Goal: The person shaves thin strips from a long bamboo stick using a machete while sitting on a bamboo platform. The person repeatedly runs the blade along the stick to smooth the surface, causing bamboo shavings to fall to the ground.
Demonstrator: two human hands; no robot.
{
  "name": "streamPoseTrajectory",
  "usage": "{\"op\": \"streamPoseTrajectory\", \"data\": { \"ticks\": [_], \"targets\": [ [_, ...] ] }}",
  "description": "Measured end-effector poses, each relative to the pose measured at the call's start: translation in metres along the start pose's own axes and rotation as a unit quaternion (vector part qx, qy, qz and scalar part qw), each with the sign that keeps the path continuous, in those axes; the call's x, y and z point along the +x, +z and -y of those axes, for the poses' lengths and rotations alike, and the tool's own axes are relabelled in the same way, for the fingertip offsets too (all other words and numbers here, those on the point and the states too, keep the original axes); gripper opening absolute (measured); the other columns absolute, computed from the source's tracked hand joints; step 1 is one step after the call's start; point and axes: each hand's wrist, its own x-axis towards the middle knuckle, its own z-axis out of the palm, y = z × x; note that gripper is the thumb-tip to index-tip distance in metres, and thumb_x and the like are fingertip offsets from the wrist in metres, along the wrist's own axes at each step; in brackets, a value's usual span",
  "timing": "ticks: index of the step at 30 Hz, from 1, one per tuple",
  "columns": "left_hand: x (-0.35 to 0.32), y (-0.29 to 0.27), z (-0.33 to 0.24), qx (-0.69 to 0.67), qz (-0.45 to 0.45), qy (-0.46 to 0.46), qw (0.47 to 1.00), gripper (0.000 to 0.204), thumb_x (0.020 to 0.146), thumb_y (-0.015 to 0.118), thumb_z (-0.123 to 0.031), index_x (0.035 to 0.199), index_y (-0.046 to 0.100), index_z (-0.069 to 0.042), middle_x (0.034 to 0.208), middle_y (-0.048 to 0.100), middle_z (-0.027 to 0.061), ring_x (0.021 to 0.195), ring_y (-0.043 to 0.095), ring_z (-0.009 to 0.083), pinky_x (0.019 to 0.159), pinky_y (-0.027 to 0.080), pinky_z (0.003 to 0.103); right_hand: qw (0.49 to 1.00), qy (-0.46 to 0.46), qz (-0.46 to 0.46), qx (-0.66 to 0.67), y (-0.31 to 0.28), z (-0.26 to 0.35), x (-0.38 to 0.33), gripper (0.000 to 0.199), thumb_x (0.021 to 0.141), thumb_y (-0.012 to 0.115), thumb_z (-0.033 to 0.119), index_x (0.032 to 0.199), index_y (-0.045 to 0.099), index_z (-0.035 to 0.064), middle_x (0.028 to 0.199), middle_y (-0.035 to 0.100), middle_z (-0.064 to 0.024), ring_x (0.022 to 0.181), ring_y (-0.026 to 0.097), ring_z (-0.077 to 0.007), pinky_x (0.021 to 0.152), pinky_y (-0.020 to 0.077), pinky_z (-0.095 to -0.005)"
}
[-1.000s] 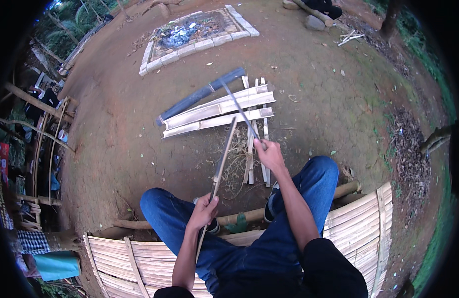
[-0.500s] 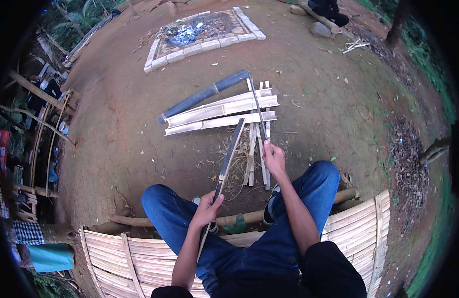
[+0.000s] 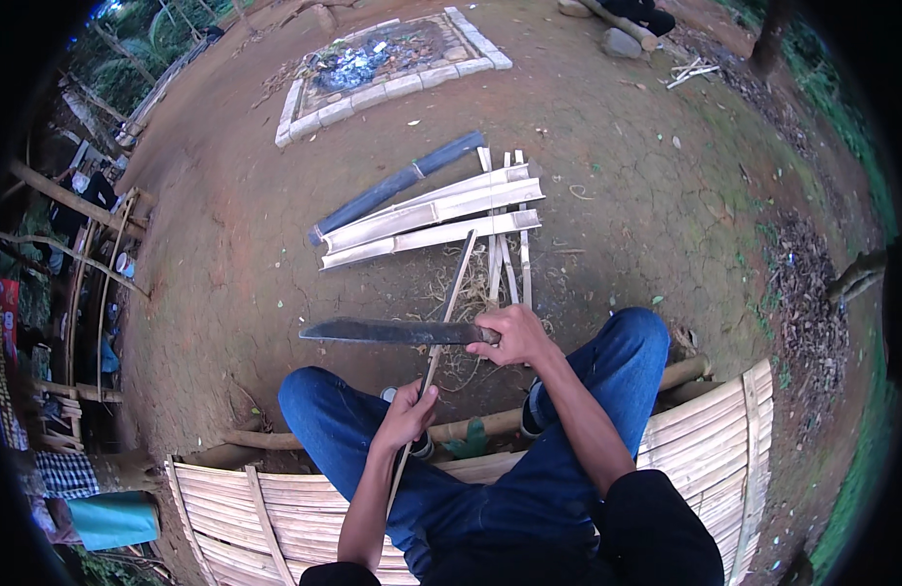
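Observation:
My left hand [image 3: 407, 415] is closed round the lower part of a long, narrow bamboo strip [image 3: 458, 280], which points away from me between my knees. In my right hand [image 3: 517, 335] is the handle of a machete [image 3: 392, 332]. Its long dark blade lies crosswise over the strip, pointing left; whether it touches the strip I cannot tell. Beyond them, split bamboo pieces [image 3: 431, 210] lie on the ground with their pale insides up, beside a dark bamboo length [image 3: 397, 188]. Several thin bamboo strips [image 3: 526, 264] lie under them, near curled shavings [image 3: 451, 278].
I sit on a bamboo-slat bench [image 3: 705, 444]. A block-edged fire pit [image 3: 397, 90] with ash lies farther off. At left are a pole railing [image 3: 75, 200] and a teal cloth [image 3: 114, 520]. Dry leaves [image 3: 807, 293] gather at right; a stone [image 3: 622, 43] stands at far right.
The machete has swung from pointing away from me to lying crosswise over the bamboo strip. My right hand has moved slightly left and nearer. My left hand keeps its hold.

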Motion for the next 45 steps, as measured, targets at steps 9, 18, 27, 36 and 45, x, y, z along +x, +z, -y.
{"op": "streamPoseTrajectory", "data": {
  "ticks": [9,18,27,36,45],
  "targets": [
    [0.001,-0.002,0.0,0.036,-0.03,-0.006,0.999,0.027,0.101,0.047,-0.03,0.083,0.043,-0.01,0.054,0.032,-0.0073,0.037,0.03,0.0023,0.033,0.022,0.022,0.966,0.248,-0.078,-0.01,0.003,-0.016,0.002,0.044,0.083,0.065,0.05,0.078,0.068,0.0055,0.052,0.056,-0.016,0.052,0.06,-0.0338,0.054,0.0477,-0.0451],
    [-0.003,-0.004,-0.003,-0.089,-0.008,-0.032,0.995,0.028,0.103,0.041,-0.032,0.084,0.041,-0.012,0.05,0.029,-0.0059,0.034,0.023,0.0048,0.033,0.022,0.022,0.994,-0.058,0.043,-0.082,-0.003,0.014,0.0,0.049,0.074,0.067,0.062,0.068,0.063,0.0127,0.054,0.056,-0.0029,0.048,0.059,-0.026,0.045,0.0439,-0.0393],
    [0.006,-0.009,-0.002,-0.088,0.01,-0.05,0.995,0.036,0.102,0.041,-0.039,0.077,0.036,-0.014,0.051,0.026,-0.0064,0.038,0.023,0.0057,0.038,0.021,0.023,0.997,-0.037,0.009,-0.065,0.012,0.007,-0.004,0.052,0.072,0.066,0.064,0.069,0.062,0.0121,0.056,0.058,-0.0035,0.05,0.06,-0.0271,0.045,0.0444,-0.0395],
    [-0.002,-0.009,0.002,-0.064,-0.033,-0.068,0.995,0.023,0.099,0.05,-0.022,0.08,0.043,-0.011,0.053,0.029,-0.0053,0.04,0.028,0.0056,0.038,0.021,0.023,0.99,-0.06,0.094,-0.084,0.012,0.039,-0.011,0.054,0.076,0.06,0.067,0.072,0.063,0.014,0.057,0.059,-0.0045,0.05,0.062,-0.0271,0.042,0.0438,-0.0404],
    [-0.003,-0.011,0.001,-0.051,-0.019,-0.038,0.998,0.031,0.085,0.063,0.0,0.081,0.036,-0.015,0.06,0.038,-0.007,0.044,0.032,0.0032,0.041,0.023,0.02,0.994,0.043,-0.008,-0.101,0.007,0.015,0.004,0.049,0.077,0.065,0.06,0.068,0.06,0.0113,0.055,0.058,-0.0071,0.048,0.059,-0.0293,0.045,0.0465,-0.04]
  ]
}}
